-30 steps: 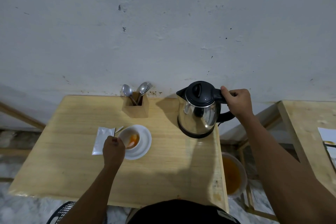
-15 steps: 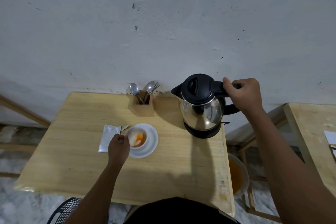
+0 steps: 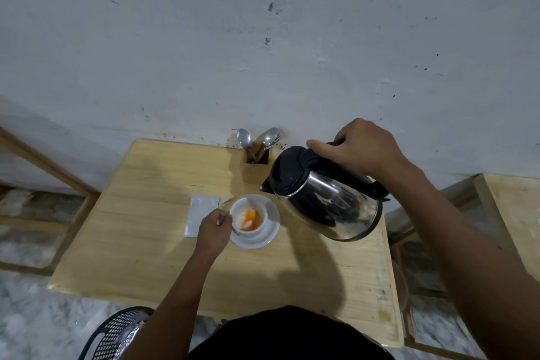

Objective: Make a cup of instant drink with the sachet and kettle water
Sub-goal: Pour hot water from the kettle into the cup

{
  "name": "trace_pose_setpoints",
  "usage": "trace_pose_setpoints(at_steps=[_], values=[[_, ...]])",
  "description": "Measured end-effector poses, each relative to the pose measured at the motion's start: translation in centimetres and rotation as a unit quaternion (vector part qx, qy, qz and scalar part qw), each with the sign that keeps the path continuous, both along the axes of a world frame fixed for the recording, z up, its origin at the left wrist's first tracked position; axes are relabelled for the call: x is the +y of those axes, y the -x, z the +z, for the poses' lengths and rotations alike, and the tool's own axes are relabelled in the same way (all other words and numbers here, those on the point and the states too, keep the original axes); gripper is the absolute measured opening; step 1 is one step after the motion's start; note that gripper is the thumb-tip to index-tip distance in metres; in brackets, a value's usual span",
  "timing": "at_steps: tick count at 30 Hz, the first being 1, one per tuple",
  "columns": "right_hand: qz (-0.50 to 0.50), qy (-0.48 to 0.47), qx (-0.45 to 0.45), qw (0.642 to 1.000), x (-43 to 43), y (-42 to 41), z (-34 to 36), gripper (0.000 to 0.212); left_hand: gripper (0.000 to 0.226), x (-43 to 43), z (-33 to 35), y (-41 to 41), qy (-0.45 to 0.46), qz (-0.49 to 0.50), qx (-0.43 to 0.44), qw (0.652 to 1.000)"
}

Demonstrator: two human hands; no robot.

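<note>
Fingers (image 3: 344, 152) of the right hand (image 3: 362, 149) are wrapped shut around the black handle of the kettle (image 3: 324, 196), which hangs tilted above the bench (image 3: 140, 242), spout dipping toward seven o'clock. That spout sits just beside the cup (image 3: 248, 218), up at about one o'clock from its rim, so the pour turns on bringing the spout over the open mouth; I judge only a little more tilt is needed. The kettle's long axis runs from its base at four o'clock to the lid at ten. The left hand (image 3: 214, 228), nearer the cup, pinches shut on its handle at nine o'clock, steadying it on the saucer (image 3: 270, 235). Inside the white cup lies orange powder, no water visible yet. The sachet (image 3: 200, 215) lies flat at the cup's nine o'clock, torn.
</note>
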State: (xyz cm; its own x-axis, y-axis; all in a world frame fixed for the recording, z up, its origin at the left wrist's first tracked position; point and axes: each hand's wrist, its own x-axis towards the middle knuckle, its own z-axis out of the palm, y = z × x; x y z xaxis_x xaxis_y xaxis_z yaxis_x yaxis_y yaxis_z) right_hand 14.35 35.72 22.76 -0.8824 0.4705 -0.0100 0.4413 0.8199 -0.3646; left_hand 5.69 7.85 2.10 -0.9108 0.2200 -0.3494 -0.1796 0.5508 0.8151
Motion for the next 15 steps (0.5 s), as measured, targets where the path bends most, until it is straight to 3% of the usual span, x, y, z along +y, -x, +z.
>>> trace_pose_setpoints(at_steps=[8, 15], values=[[0.105, 0.002, -0.093, 0.990, -3.7, 2.3, -0.1, 0.050, 0.014, -0.6, -0.3, 0.8, -0.010, -0.038, 0.005, 0.999], [0.166, -0.018, -0.166, 0.972, -5.2, 4.2, 0.1, 0.051, 0.013, -0.9, -0.7, 1.2, -0.013, -0.061, 0.006, 0.998]])
